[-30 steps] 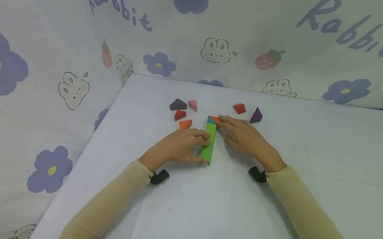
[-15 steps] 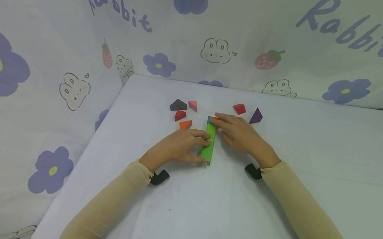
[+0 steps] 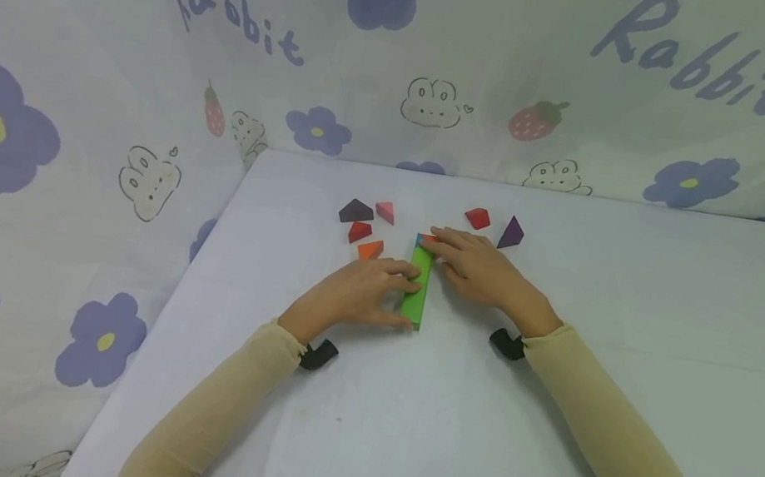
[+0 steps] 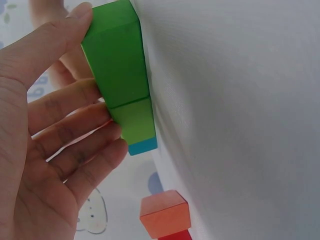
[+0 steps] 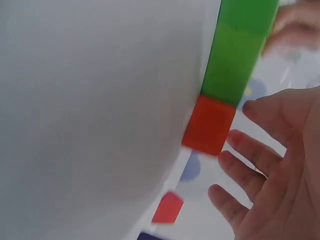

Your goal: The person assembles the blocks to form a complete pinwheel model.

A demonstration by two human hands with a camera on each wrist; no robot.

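Note:
Green blocks (image 3: 415, 303) lie end to end in a row on the white table. My left hand (image 3: 364, 290) touches the row's left side, its fingers fairly straight and its thumb (image 4: 75, 20) at the near end. At the far end sit a blue block (image 4: 143, 146) and an orange block (image 5: 210, 127) side by side, partly covered in the head view. My right hand (image 3: 486, 273) reaches over that end from the right, fingertips on or just beside the orange block. Its fingers look extended, not curled round anything.
Left of the row lie a dark grey block (image 3: 356, 211), a pink block (image 3: 385, 211), a red block (image 3: 359, 232) and another orange block (image 3: 370, 249). Behind my right hand are a second red block (image 3: 478, 218) and a purple block (image 3: 512, 233). A patterned cloth (image 3: 489, 54) hangs behind.
My right hand has shifted slightly left over the far end, covering more of the blue and orange blocks. My left hand has stayed on the green row.

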